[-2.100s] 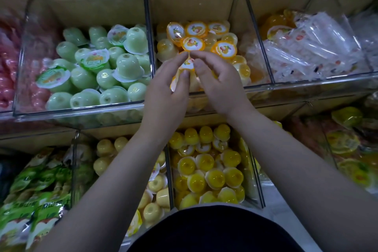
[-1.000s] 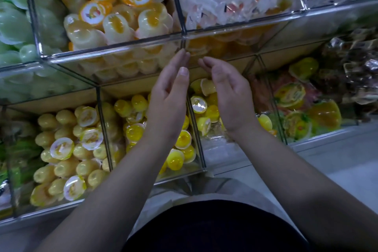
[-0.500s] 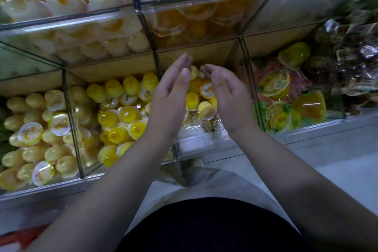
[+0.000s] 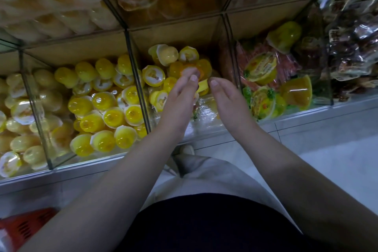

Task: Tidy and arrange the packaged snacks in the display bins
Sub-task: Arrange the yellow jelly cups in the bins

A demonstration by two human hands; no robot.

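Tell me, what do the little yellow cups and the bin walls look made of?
The yellow cups look like thin glossy clear plastic, since highlights glint and filling shows through. The bin walls seem clear acrylic or glass: contents show through, edges look dark.

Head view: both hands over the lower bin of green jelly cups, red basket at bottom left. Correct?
One thing is off. The head view shows the left hand and right hand over the lower bin, but the jelly cups in it are yellow, not green. The red basket is at bottom left, as you said.
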